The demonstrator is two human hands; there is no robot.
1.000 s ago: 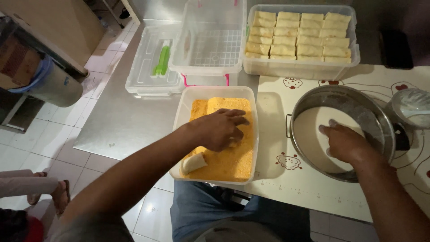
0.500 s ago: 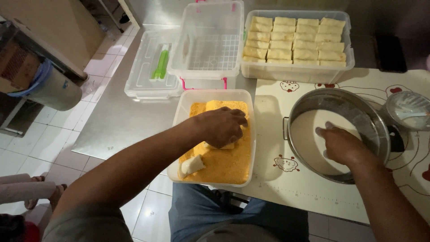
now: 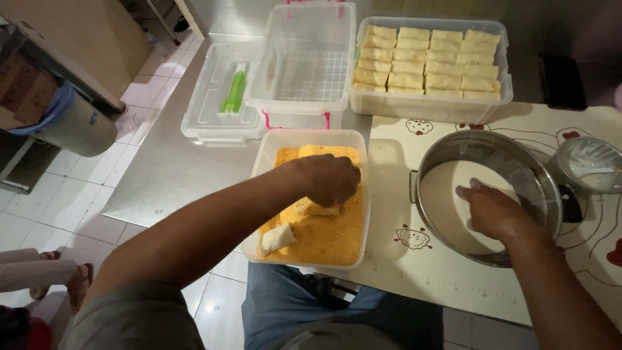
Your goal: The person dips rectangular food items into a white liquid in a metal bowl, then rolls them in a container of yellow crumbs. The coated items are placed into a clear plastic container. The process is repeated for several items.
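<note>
1. The left hand (image 3: pixel 329 180) has stayed over the clear plastic tub of orange breadcrumbs (image 3: pixel 315 198) through the last second. Its fingers are curled down onto a pale folded roll (image 3: pixel 317 209) lying in the crumbs, pressing or gripping it; the exact hold is hidden under the knuckles.
2. The right hand (image 3: pixel 490 210) has also stayed in the round steel pot of white batter (image 3: pixel 483 194), fingers loosely bent and dipped at the surface. I cannot tell whether it holds anything.
3. A second pale roll (image 3: pixel 278 237), only partly coated, lies at the near left corner of the breadcrumb tub, just as before. Little has moved, so the coating work looks to be mid-step.
4. Beyond, a clear rectangular container packed with rows of uncoated pale rolls (image 3: pixel 431 61) sits against an empty clear box with a grid floor (image 3: pixel 306 65). A flat clear lid with green clips (image 3: pixel 223 94) lies left of that.
5. The breadcrumb tub overhangs the near edge of the steel table (image 3: pixel 168 168), above the person's lap. The pot stands on a white patterned mat (image 3: pixel 402 240), touching a small glass lid (image 3: pixel 591 163).
6. Open room lies on the bare table left of the tub.
</note>
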